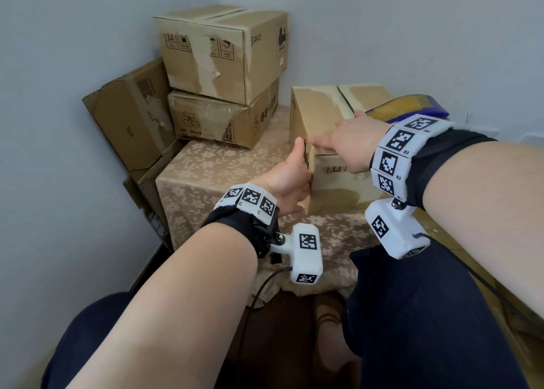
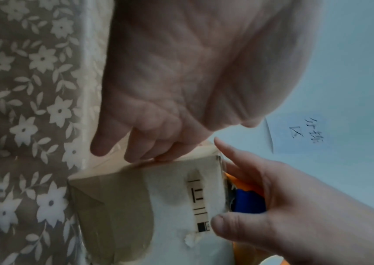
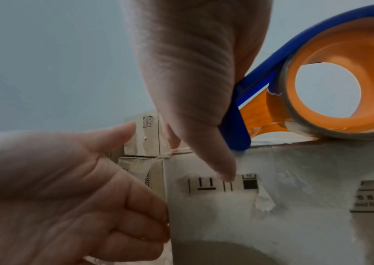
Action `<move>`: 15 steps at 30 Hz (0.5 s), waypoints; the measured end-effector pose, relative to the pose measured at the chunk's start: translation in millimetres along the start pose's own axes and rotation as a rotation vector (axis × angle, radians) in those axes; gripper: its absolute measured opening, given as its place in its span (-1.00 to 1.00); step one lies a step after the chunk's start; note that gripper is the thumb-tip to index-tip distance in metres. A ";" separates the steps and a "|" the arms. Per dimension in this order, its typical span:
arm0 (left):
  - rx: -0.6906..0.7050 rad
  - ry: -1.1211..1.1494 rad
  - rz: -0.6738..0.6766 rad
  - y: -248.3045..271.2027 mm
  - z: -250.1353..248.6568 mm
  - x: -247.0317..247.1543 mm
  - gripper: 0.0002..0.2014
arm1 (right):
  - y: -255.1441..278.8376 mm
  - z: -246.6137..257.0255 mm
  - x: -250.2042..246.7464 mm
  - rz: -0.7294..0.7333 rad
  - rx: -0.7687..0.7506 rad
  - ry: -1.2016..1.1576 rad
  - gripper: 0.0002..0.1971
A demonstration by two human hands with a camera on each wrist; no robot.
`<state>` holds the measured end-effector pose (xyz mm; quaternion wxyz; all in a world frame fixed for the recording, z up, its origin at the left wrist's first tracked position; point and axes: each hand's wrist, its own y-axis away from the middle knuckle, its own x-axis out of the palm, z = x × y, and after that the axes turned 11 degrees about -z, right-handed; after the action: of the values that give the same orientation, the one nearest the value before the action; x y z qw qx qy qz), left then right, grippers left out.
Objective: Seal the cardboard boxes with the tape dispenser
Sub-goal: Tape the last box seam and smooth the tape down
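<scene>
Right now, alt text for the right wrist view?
Right hand thumb presses a cardboard box's front face; a blue tape dispenser with an orange roll sits on its top edge. Left hand grips the box's left edge.

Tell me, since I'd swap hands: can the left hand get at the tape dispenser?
Probably not directly: the right hand lies between the tape dispenser and the left hand against the box.

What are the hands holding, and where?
Left hand grips the box's near left corner; right hand presses its top front edge beside the dispenser.
</scene>
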<state>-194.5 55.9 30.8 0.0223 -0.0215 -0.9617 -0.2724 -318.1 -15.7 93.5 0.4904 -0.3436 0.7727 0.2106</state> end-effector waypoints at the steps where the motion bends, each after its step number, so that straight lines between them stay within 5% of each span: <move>1: -0.022 -0.037 -0.034 0.4 -1.2 -0.8 0.02 | -0.3 1.2 -2.6 0.027 -0.002 -0.001 -0.47; 4: 0.026 -0.114 -0.249 3.1 -10.1 -1.9 -0.22 | -2.9 0.0 -11.9 0.157 0.009 -0.008 -0.18; 6: 0.137 -0.146 -0.398 6.8 -20.6 -0.9 -0.48 | -0.3 -5.6 -12.4 0.084 0.018 -0.068 -0.06; 11: 0.389 -0.516 -0.489 3.4 -37.2 14.2 -0.17 | 11.0 -27.8 -6.9 -0.093 0.015 -0.015 0.03; 15: 0.492 -1.053 -0.618 -13.3 -38.7 26.0 -0.27 | 21.0 -47.8 -9.0 -0.133 0.064 -0.069 0.04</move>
<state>-220.0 25.0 58.1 -0.5263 0.1310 -0.8401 0.0084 -360.4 -30.3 121.9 0.5403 -0.3710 0.7371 0.1646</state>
